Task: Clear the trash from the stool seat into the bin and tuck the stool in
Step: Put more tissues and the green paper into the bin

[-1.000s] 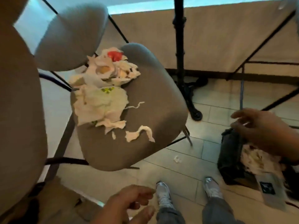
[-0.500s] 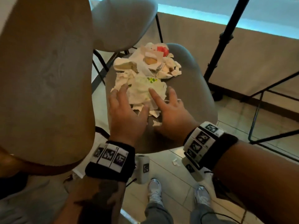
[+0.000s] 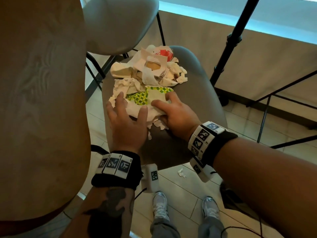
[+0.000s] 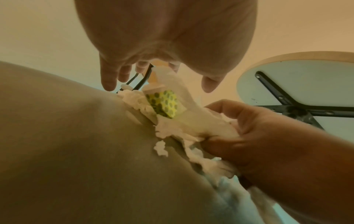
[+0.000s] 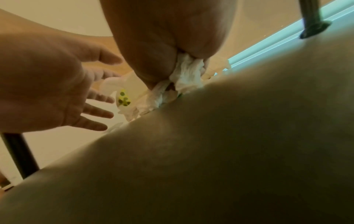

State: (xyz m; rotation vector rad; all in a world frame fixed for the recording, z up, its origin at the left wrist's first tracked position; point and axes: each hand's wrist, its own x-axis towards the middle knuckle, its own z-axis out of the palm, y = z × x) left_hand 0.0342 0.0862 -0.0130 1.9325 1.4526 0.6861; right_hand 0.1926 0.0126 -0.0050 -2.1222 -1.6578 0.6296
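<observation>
A heap of crumpled white tissues and wrappers [image 3: 154,69] lies on the grey stool seat [image 3: 197,93]. At its near end is a green-dotted napkin [image 3: 140,97] [image 4: 164,104]. My left hand [image 3: 131,108] lies on the left side of the heap, fingers spread and straight. The left wrist view shows this hand [image 4: 153,45] arched over the paper. My right hand [image 3: 163,102] grips a wad of white tissue [image 5: 187,75] at the napkin's right edge, fingers curled into it. The bin is out of view.
A round wooden table [image 3: 42,100] stands close on the left, with a second grey seat [image 3: 120,23] behind the stool. To the right are a black tripod pole [image 3: 228,45] and black metal frames [image 3: 264,117]. A tissue scrap [image 3: 181,172] lies on the tiled floor by my shoes [image 3: 159,206].
A second ago both hands were off the seat. They came down onto the heap, and the right fingers have since curled into the tissue, turning up the dotted napkin.
</observation>
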